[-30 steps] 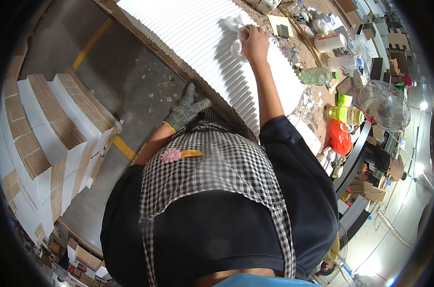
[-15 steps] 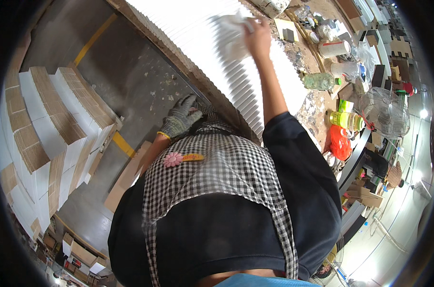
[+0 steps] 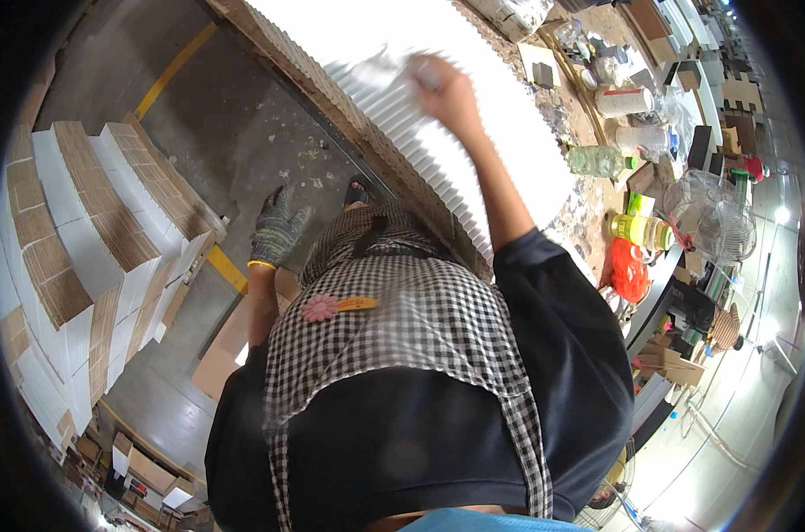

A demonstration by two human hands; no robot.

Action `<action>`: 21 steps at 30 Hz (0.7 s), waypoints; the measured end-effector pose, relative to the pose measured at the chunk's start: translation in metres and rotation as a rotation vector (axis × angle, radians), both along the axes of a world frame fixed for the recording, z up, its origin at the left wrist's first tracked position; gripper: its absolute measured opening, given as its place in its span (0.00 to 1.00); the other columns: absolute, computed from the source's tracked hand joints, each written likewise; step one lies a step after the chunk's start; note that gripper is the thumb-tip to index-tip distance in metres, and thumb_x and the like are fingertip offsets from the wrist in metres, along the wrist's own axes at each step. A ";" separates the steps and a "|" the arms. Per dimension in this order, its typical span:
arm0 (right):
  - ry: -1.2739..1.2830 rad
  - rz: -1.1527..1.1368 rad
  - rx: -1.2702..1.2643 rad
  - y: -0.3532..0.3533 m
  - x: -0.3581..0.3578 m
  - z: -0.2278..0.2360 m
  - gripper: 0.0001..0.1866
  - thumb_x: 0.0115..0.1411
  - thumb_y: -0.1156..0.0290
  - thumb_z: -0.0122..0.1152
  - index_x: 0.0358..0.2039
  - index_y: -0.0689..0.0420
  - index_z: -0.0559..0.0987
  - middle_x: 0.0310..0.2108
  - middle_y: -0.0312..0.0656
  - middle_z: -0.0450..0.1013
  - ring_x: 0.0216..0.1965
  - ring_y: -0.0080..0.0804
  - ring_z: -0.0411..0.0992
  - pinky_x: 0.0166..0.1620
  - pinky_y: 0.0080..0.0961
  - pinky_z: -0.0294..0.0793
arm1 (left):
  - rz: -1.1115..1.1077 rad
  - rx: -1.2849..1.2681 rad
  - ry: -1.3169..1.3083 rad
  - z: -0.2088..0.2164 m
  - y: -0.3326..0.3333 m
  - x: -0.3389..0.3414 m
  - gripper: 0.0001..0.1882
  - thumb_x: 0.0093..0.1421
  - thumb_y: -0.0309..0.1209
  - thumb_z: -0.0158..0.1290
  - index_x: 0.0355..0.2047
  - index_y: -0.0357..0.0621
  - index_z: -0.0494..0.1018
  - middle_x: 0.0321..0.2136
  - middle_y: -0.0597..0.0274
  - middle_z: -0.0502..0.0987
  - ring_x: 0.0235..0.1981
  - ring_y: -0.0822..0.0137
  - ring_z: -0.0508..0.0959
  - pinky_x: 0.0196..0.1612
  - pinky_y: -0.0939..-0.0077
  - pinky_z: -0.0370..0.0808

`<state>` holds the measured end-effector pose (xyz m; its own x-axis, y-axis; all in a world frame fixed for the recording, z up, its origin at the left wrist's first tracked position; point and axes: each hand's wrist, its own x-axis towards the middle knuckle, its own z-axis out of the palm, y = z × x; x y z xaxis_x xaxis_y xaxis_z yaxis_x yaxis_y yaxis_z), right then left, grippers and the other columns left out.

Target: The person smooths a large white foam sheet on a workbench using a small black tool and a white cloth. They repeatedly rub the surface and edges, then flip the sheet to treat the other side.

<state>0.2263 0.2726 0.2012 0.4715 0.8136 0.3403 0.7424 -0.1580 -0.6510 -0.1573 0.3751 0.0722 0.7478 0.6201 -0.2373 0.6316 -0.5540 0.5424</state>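
My bare right hand [image 3: 445,93] is closed on a crumpled white cloth [image 3: 378,69], which is smeared by motion. Both are over a row of white strips [image 3: 420,133] lying tightly side by side on the workbench [image 3: 589,199], ridged like a washboard. Whether the cloth touches them, I cannot tell. My left hand [image 3: 278,232], in a grey knitted glove with a yellow cuff, hangs over the floor beside my checked apron [image 3: 394,310]. Its fingers are spread and hold nothing.
Stacks of white-faced boards [image 3: 92,204] stand on the left. Along the bench's right side are a green-capped bottle [image 3: 597,161], a yellow-green bottle [image 3: 640,232], a white tub [image 3: 624,100], a red plastic bag [image 3: 629,268] and a fan [image 3: 713,215].
My right hand and the cloth have moved left and slightly nearer across the strips. My left hand has swung left, away from the bench edge, and my foot now shows.
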 end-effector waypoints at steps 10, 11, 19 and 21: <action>-0.273 0.064 -0.102 0.028 -0.050 -0.040 0.08 0.58 0.72 0.68 0.39 0.51 0.86 0.33 0.40 0.81 0.36 0.33 0.80 0.42 0.36 0.80 | -0.018 -0.161 0.251 0.003 0.009 -0.007 0.42 0.59 0.54 0.58 0.66 0.41 0.63 0.65 0.42 0.67 0.65 0.40 0.65 0.68 0.49 0.61; -0.333 0.219 0.092 0.030 -0.076 -0.029 0.10 0.56 0.73 0.71 0.39 0.50 0.88 0.37 0.40 0.82 0.38 0.34 0.80 0.45 0.36 0.81 | -0.081 -0.119 0.247 0.000 0.009 -0.009 0.42 0.59 0.54 0.59 0.66 0.42 0.63 0.65 0.43 0.67 0.65 0.40 0.65 0.68 0.48 0.60; -0.637 0.273 -0.037 0.082 0.036 -0.036 0.16 0.65 0.70 0.62 0.51 0.39 0.84 0.51 0.37 0.80 0.54 0.35 0.76 0.58 0.39 0.76 | -0.175 0.215 0.215 -0.006 0.042 -0.040 0.30 0.66 0.47 0.55 0.65 0.47 0.69 0.66 0.47 0.67 0.67 0.40 0.63 0.70 0.50 0.58; -0.636 0.330 -0.079 0.086 0.106 -0.054 0.13 0.62 0.70 0.64 0.47 0.45 0.85 0.50 0.38 0.80 0.56 0.39 0.75 0.58 0.40 0.77 | 0.128 0.129 0.001 0.005 0.036 -0.068 0.32 0.67 0.49 0.55 0.66 0.47 0.68 0.66 0.46 0.68 0.68 0.39 0.63 0.70 0.48 0.58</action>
